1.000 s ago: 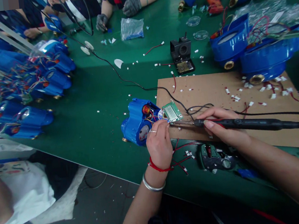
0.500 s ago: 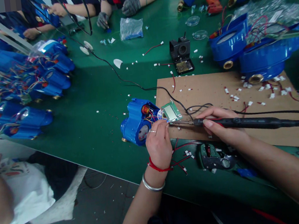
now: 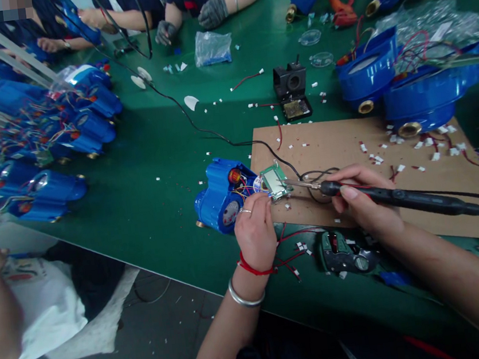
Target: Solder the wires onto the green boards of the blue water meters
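My right hand (image 3: 365, 197) grips a black soldering iron (image 3: 388, 194), its thin metal tip pointing left over a small green circuit board (image 3: 275, 182) with a grey display. My left hand (image 3: 254, 227) is closed in a pinch at the board's lower left edge; its fingers hide what lies between them. The board rests against the open side of a blue water meter (image 3: 217, 190), with thin coloured wires running between them. The meter's round dial (image 3: 230, 213) faces my left hand.
A brown board (image 3: 325, 141) lies under the work, scattered with white connectors. Behind it stands a black soldering stand (image 3: 291, 84). Blue meters (image 3: 425, 101) sit at right, more (image 3: 86, 128) at left. A green-black tool (image 3: 345, 252) lies near me. Co-workers' hands (image 3: 212, 12) are across the table.
The soldering iron has moved right and slightly up, its tip lifting from the board's lower edge near my left fingertips. My left hand stays in its pinch.
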{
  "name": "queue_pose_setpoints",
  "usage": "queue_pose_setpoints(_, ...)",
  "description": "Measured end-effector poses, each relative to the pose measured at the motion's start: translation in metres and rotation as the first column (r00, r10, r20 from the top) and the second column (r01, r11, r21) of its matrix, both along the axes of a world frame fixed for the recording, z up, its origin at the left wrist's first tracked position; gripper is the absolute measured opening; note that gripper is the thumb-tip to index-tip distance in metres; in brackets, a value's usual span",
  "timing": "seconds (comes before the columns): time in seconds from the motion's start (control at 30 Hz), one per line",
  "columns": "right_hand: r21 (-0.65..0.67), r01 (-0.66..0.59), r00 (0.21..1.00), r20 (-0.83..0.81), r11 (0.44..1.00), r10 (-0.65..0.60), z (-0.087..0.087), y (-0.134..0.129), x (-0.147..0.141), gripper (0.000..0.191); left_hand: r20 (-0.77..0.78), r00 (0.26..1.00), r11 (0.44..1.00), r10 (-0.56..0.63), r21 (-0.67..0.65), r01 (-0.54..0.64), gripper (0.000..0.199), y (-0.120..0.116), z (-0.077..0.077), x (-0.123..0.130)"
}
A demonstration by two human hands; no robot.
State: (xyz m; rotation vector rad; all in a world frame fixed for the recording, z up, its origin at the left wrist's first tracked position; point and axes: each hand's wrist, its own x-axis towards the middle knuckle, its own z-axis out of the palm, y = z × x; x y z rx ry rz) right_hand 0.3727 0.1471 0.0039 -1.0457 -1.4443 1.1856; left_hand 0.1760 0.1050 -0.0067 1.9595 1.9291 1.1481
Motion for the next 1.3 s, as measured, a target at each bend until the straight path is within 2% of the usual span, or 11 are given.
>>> queue_pose_setpoints(0.13, -0.007, -0.078, 0.997, 0.026, 0.997, 0.078, 0.003, -0.001, 0.003, 0.016, 0.000, 1.000, 1.000, -0.009, 0.000, 0.009, 0.017, -0.001, 0.000, -0.001)
queue_pose_setpoints(0.23, 0.000, -0.147, 0.977, 0.153, 0.989, 0.145, 0.005, 0.000, 0.008, 0.015, 0.000, 1.000, 1.000, -0.002, 0.000, 0.002, 0.017, -0.001, 0.000, -0.001)
queue_pose_setpoints(0.37, 0.063, -0.142, 0.956, 0.268, 0.988, 0.120, 0.004, 0.001, 0.009, 0.013, 0.000, 1.000, 1.000, -0.002, -0.003, 0.002, 0.017, -0.001, 0.000, 0.000)
queue_pose_setpoints(0.8, 0.043, -0.142, 0.946, 0.299, 0.989, 0.123, 0.002, 0.002, 0.006, 0.012, -0.008, 1.000, 1.000, 0.003, -0.010, -0.003, 0.017, -0.001, -0.001, 0.000)
queue_pose_setpoints(1.1, 0.013, -0.120, 0.956, 0.272, 0.993, 0.112, 0.001, 0.000, 0.006, 0.014, -0.005, 1.000, 1.000, 0.006, 0.002, -0.006, 0.016, -0.001, -0.001, 0.000)
queue_pose_setpoints(1.3, -0.037, -0.112, 0.991, 0.074, 0.993, 0.114, 0.009, -0.002, 0.003, 0.021, -0.015, 1.000, 1.000, 0.013, -0.011, -0.013, 0.016, -0.001, -0.001, 0.000)
